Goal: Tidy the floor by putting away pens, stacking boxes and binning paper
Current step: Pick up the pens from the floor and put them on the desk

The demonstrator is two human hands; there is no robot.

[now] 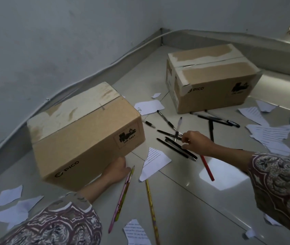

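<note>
Underfoot, glossy tiled floor (190, 197), grey walls (52, 41); right-hand fingers (187, 138) around pens (176, 147).

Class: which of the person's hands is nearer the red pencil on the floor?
Right. The right hand is just above the red pencil; the left hand is across the floor, under the near cardboard box.

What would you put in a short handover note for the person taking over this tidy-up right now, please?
Left hand rests at the bottom corner of the near box. Right hand pinches black pens on the floor.
The far box stands apart, so nothing is stacked.
More pens, a red pencil and coloured pencils lie loose.
Paper scraps are scattered all round.
Left: gather pens, stack boxes, bin paper. No bin in view.
</note>
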